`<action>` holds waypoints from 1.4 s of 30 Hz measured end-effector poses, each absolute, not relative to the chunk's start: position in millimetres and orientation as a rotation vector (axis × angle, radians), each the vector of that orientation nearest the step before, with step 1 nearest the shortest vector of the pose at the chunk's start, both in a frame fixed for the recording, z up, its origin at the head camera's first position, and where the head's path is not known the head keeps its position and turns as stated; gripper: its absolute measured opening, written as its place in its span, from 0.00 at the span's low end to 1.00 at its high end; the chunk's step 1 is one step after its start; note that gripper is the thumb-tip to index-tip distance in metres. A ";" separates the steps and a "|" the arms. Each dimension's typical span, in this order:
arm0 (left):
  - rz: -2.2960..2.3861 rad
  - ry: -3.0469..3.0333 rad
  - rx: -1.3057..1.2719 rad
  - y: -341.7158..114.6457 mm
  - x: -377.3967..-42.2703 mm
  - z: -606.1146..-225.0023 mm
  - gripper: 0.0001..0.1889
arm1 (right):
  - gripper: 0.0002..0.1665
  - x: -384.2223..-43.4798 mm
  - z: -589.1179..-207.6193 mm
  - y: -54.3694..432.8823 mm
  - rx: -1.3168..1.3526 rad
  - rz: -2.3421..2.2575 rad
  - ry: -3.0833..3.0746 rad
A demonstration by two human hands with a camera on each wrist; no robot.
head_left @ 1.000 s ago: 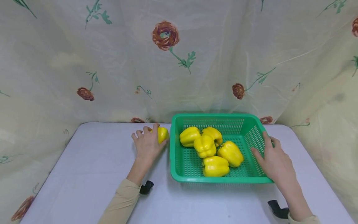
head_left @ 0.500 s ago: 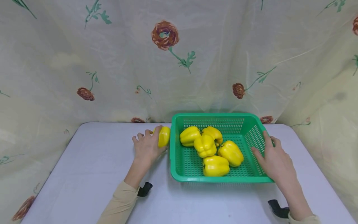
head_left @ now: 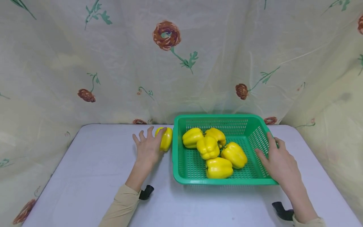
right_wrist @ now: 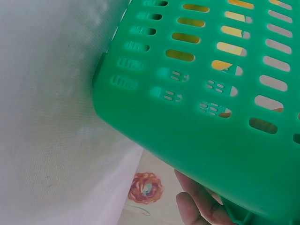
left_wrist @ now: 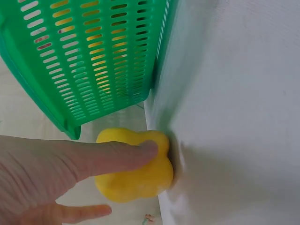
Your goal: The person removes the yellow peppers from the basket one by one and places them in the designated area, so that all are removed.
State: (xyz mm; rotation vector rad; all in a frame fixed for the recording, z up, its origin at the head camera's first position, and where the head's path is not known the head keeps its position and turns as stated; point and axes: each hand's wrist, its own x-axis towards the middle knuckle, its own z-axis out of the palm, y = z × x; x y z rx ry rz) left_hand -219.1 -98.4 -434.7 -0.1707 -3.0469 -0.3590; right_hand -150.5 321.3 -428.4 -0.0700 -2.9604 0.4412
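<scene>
In the head view my left hand is at a yellow bell pepper on the table, just left of the green plastic basket. Its fingers are spread apart, and in the left wrist view the thumb lies straight across the pepper. My right hand grips the basket's right rim, thumb inside and fingers outside. Fingertips show below the basket wall in the right wrist view. Several yellow bell peppers lie inside the basket.
A white cloth covers the table. Behind it hangs a flower-patterned curtain, close to the basket's back rim. Black curved pieces stick out beside the left wrist and the right wrist.
The pepper outside the basket has shifted slightly right, close to the basket's left side. My left fingers have spread and uncovered more of it. The right hand and basket stay in place.
</scene>
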 end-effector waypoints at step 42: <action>-0.387 -2.891 -0.208 -88.5 -226.0 -457.1 0.43 | 0.50 -151.6 -428.9 320.6 -0.059 0.455 -2.945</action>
